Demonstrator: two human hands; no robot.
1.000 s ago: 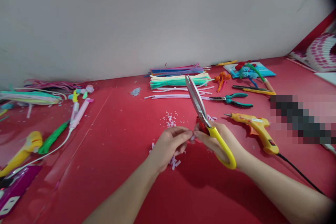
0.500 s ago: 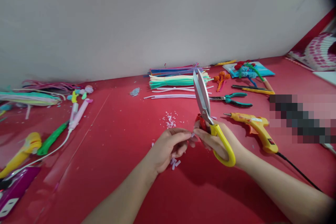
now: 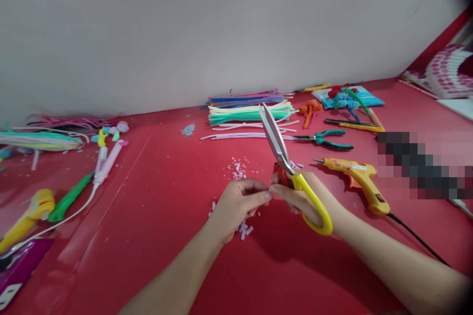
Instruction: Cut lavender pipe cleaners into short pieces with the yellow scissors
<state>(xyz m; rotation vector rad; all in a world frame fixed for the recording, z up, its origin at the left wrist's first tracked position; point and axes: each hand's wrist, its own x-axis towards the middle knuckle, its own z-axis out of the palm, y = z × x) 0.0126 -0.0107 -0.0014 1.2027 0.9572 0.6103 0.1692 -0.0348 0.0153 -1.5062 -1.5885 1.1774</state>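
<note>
My right hand [image 3: 299,194] is closed on yellow-handled scissors [image 3: 272,133], whose blades point up and slightly left. My left hand [image 3: 242,202] is pinched, its fingertips meeting those of my right hand; whatever sits between them is hidden. Beyond my left hand lies a scatter of tiny pale clippings [image 3: 237,168]. Short lilac pieces [image 3: 244,230] rest just below that hand, and a few more lie at its left side. Further lilac bits [image 3: 295,165] show behind the scissors' pivot.
Pipe-cleaner bundles [image 3: 251,114] lie by the wall. Teal pliers [image 3: 332,139], a yellow glue gun [image 3: 364,179] with its cord and a blue packet [image 3: 369,96] are on the right. At left are a pink glue gun [image 3: 111,160] and a purple case [image 3: 25,266].
The scissors have tilted further left. My fingertips have come together, and the lilac piece that showed between them is now hidden. The view has shifted slightly.
</note>
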